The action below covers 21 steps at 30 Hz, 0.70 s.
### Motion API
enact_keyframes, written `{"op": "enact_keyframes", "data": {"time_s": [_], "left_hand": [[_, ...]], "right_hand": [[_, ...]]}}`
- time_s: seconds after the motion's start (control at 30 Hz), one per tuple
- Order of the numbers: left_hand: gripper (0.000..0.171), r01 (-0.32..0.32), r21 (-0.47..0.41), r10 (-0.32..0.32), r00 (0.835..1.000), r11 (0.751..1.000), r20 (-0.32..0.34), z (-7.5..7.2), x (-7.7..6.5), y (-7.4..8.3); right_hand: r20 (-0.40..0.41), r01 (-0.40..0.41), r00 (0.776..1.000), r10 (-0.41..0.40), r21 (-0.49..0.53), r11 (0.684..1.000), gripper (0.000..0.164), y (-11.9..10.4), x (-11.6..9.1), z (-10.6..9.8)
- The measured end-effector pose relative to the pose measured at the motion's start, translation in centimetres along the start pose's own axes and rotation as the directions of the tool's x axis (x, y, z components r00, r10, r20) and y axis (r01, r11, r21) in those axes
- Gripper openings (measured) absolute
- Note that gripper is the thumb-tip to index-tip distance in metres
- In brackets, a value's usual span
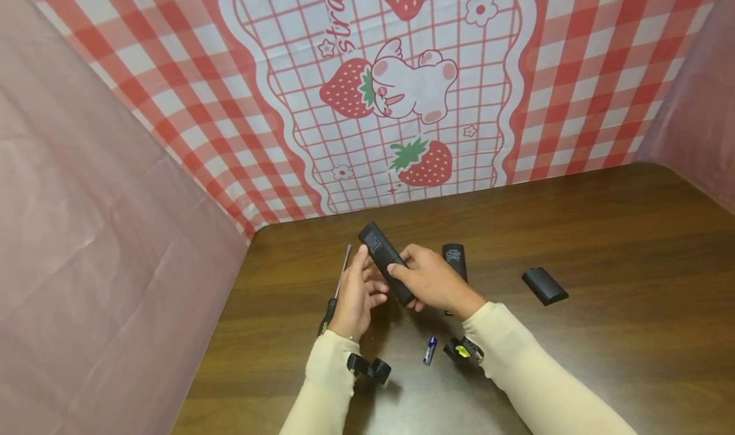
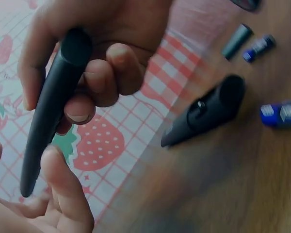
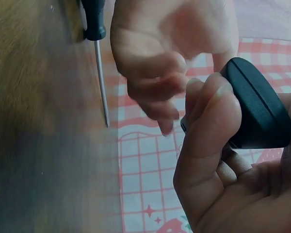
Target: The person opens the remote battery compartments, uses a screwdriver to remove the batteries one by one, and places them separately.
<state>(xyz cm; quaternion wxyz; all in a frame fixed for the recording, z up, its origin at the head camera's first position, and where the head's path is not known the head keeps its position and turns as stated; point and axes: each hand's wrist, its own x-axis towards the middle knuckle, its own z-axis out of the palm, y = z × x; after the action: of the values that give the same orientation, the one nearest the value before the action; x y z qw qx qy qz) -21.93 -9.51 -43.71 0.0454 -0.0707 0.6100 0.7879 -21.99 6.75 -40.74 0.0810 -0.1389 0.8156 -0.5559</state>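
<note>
A black remote control [image 1: 379,256] is held up over the table, tilted, its printed back facing up. My right hand [image 1: 433,279] grips its lower half, thumb across the back and fingers underneath. Beside the remote's upper end is my left hand [image 1: 353,298], its fingers loosely bent and a fingertip at the edge; whether it touches is hard to tell. In the left wrist view, a second black remote [image 2: 208,111] lies on the table with a metal contact showing in an opening. The right wrist view shows the held remote [image 3: 257,107] end-on.
A screwdriver [image 1: 329,314] lies left of my left hand. A black curved cover [image 1: 544,286] sits to the right on the brown table [image 1: 620,231]. Near my right wrist is a blue battery [image 1: 429,351]; the left wrist view shows another battery [image 2: 259,48] farther off. A checked cloth [image 1: 580,71] hangs behind.
</note>
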Motion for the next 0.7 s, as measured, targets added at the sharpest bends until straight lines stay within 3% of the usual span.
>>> {"op": "enact_keyframes", "data": {"time_s": [0.17, 0.27, 0.7], "left_hand": [[0.052, 0.044, -0.147, -0.044, 0.999, 0.988, 0.007, 0.5, 0.6, -0.2], [0.049, 0.044, -0.191, -0.046, 0.999, 0.981, -0.01, 0.9, 0.7, -0.3], [0.049, 0.046, -0.214, -0.062, 0.996, 0.976, -0.069, 1.5, 1.3, -0.3]], "right_hand": [[0.013, -0.001, 1.0, 0.0, 0.046, 0.999, 0.029, 0.0, 0.0, 0.1], [0.022, 0.001, 1.0, -0.002, 0.064, 0.998, 0.03, 0.0, 0.0, 0.2], [0.043, 0.003, 0.999, -0.006, 0.08, 0.997, 0.032, -0.2, -0.3, 0.1]]}}
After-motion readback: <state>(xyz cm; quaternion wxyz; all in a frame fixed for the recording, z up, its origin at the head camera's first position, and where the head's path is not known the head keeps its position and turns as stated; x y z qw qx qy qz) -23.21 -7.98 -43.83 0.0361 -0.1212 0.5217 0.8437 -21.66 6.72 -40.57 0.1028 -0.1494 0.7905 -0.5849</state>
